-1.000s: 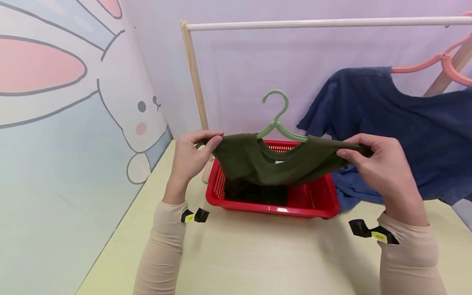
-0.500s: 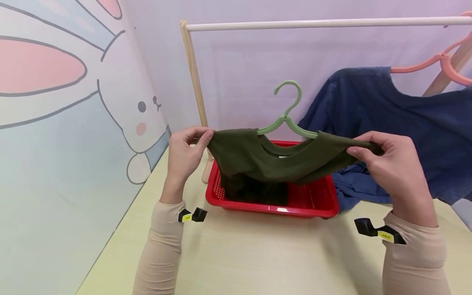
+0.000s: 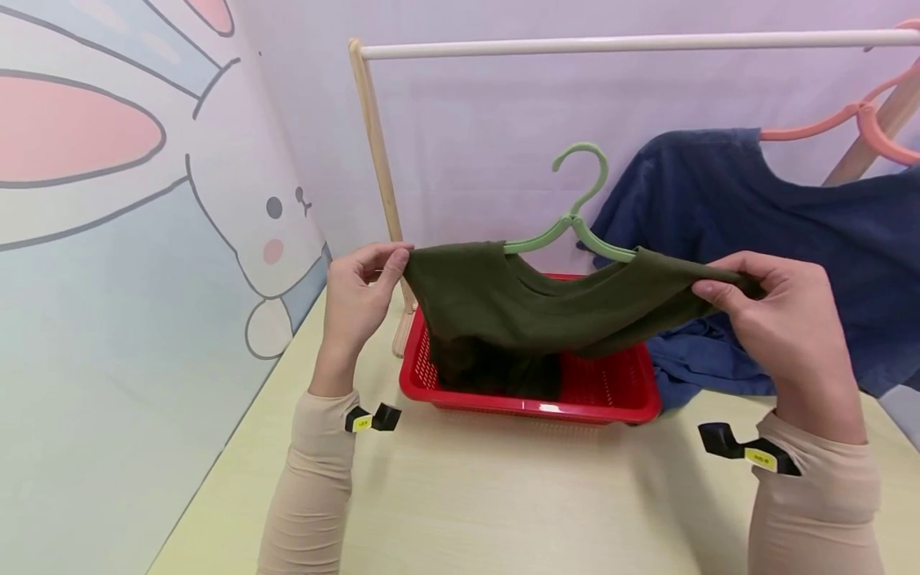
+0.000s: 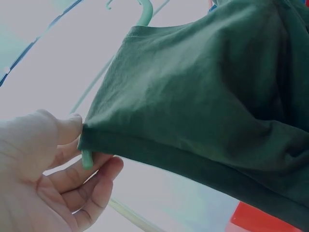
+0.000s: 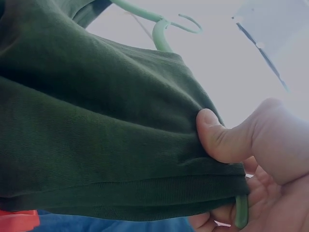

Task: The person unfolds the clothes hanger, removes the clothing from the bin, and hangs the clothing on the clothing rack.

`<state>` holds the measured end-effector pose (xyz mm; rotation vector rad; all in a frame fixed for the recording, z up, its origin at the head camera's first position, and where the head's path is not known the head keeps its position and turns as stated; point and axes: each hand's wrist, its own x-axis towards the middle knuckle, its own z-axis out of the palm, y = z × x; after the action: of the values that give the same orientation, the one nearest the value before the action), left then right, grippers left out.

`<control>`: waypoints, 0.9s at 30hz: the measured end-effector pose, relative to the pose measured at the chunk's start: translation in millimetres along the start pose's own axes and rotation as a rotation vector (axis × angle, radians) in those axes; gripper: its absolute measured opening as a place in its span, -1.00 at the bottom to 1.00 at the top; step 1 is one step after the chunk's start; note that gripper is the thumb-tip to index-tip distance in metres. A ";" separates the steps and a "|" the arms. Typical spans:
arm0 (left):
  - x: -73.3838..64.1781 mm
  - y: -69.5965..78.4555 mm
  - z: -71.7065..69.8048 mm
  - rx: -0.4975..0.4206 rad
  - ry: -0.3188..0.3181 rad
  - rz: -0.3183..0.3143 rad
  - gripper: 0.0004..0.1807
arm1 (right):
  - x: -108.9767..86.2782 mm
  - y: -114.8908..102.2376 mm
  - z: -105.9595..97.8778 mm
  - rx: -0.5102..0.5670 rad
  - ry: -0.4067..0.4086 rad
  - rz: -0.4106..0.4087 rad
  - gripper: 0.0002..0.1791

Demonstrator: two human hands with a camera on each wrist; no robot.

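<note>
A dark green T-shirt (image 3: 532,303) is stretched between my two hands on a light green hanger (image 3: 596,244), whose hook rises tilted to the right. My left hand (image 3: 355,303) pinches one sleeve at its outer end, where a hanger tip (image 4: 87,160) pokes out beneath the cloth. At the opposite sleeve my right hand (image 3: 801,323) grips the cloth, thumb in front; another hanger end (image 5: 242,211) sticks out by its fingers. The shirt's lower part hangs into a red basket (image 3: 532,406).
A white rail (image 3: 611,45) on wooden legs spans the back. Beside my right hand a navy T-shirt (image 3: 719,200) hangs on a coral hanger (image 3: 812,130). A wall with a rabbit drawing (image 3: 244,224) closes off the left side of the pale table (image 3: 489,495).
The shirt and hanger have risen somewhat, and the hanger has shifted right. My right hand has moved to the right, my left slightly up and left, widening the spread.
</note>
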<state>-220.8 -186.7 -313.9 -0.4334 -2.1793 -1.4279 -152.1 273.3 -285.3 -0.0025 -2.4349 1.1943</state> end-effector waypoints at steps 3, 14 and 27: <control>-0.4 -0.5 -0.1 0.009 -0.006 -0.032 -0.67 | -0.5 0.4 -1.5 0.011 0.033 0.023 -0.89; -1.3 0.1 -1.6 -0.020 -0.027 -0.038 -0.75 | 1.1 0.3 -1.7 0.047 0.208 0.091 -0.78; -5.3 -11.2 -6.9 0.102 -0.111 -0.117 -0.71 | 7.8 2.7 2.5 0.104 0.349 0.161 -0.85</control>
<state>-220.5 -197.5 -323.1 -0.3615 -2.3897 -1.3750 -160.6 274.5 -285.8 -0.3522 -2.0978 1.2681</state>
